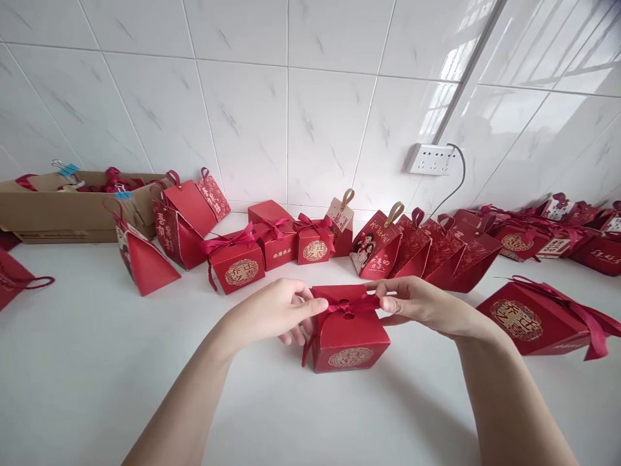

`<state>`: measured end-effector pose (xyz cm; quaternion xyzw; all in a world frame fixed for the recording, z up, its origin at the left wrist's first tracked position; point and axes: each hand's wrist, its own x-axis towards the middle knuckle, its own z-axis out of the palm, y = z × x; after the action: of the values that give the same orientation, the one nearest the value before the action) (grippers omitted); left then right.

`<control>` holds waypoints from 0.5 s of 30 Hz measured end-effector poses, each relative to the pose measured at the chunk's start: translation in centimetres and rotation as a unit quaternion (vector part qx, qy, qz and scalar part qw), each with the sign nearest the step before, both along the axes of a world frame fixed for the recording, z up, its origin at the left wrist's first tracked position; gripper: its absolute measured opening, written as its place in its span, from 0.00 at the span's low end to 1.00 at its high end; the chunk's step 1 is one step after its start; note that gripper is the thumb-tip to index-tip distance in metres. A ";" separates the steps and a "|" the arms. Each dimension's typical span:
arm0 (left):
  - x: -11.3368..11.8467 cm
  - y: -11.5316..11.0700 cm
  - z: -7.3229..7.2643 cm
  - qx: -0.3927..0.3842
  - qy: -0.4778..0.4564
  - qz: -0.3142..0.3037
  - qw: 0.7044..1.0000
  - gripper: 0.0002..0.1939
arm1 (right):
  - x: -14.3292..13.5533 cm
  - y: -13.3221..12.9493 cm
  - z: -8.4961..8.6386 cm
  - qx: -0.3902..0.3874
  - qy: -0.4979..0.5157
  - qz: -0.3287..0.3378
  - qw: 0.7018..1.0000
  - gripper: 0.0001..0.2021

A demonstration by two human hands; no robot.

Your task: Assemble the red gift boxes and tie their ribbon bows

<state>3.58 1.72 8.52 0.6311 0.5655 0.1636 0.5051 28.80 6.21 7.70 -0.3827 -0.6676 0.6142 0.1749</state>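
Observation:
A red gift box [350, 336] with a gold round emblem on its front stands on the white table in the middle of the view. A dark red ribbon [345, 306] is knotted across its top, beside a round hole. At the box's left, my left hand [281, 310] pinches the ribbon between thumb and fingers. My right hand [417, 304] pinches the ribbon's other side at the box's right. One ribbon end hangs down the box's left side.
Behind stand several ribboned boxes [239, 265] and triangular red boxes [376, 249]. A cardboard box [72, 213] is at the back left. A larger ribboned box [538, 323] lies at the right. A power strip [431, 160] is on the tiled wall.

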 end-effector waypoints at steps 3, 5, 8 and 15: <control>0.0 0.2 -0.1 0.002 -0.017 -0.016 1.000 0.17 | -0.3 -0.6 -0.4 -0.011 0.003 -0.045 0.999 0.14; 0.0 0.3 -0.1 0.000 -0.037 -0.033 0.999 0.16 | -0.5 -1.5 -1.1 -0.021 0.018 -0.092 0.995 0.15; -0.1 0.3 -0.4 -0.007 -0.056 -0.051 0.997 0.16 | -0.8 -2.9 -2.6 -0.031 0.077 -0.153 0.985 0.16; -0.3 0.9 -1.2 -0.005 -0.049 -0.061 0.997 0.16 | -2.0 -4.4 -4.9 -0.047 0.205 -0.215 0.954 0.15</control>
<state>3.24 2.64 7.28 0.6531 0.5010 0.1602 0.5448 26.78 1.78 2.78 -0.3905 -0.4897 0.6581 0.4179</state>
